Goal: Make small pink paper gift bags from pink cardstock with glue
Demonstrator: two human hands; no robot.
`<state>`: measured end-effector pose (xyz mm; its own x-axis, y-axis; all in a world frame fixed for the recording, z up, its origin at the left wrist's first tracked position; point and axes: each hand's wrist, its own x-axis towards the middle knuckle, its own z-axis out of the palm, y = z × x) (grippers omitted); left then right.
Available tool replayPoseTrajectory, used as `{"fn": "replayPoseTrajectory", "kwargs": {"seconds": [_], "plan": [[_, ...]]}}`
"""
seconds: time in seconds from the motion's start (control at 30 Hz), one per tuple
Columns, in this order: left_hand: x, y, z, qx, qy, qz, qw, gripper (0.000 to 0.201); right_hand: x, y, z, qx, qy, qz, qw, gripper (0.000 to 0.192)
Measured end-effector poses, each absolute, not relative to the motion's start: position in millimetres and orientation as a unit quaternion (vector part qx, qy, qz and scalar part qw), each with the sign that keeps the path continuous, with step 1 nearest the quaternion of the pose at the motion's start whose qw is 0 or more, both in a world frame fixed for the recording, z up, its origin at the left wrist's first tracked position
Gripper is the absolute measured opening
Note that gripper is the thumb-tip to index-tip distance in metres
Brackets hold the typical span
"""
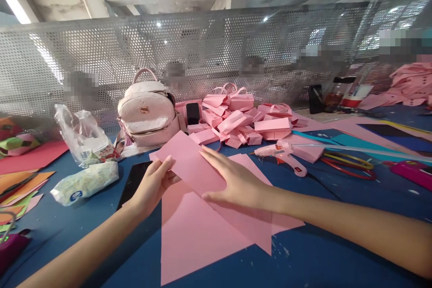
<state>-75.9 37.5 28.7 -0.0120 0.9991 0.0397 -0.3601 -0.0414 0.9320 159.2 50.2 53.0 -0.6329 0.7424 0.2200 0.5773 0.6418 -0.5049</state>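
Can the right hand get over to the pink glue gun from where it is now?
Probably yes: the right hand lies flat on the pink paper, and only bare blue table separates it from the glue gun.

A blue table (303, 261) carried pink paper sheets (195, 229), a heap of folded pink paper bags (236, 121), a pale pink backpack (148, 114), a pink glue gun (286, 153), a black phone (133, 182), a clear plastic bag (83, 137), a white packet (84, 182) and coloured card (20, 184).

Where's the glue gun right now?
In the head view the glue gun lies on the blue table, right of the right hand, before the pink boxes.
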Motion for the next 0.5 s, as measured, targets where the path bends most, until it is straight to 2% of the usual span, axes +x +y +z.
{"fn": "replayPoseTrajectory", "kwargs": {"seconds": [0.17,0.27,0.5], "plan": [[-71,28,32,0.462,0.355,0.555,0.594,0.039,134,60,51,-0.377,-0.862,0.248,0.231,0.121],[-71,26,29,0.496,0.332,0.528,0.605,0.05,127,57,54,-0.366,-0.847,0.303,0.239,0.125],[-73,28,20,0.518,0.302,0.518,0.609,0.054,124,57,60,-0.312,-0.816,0.407,0.267,0.106]]}}
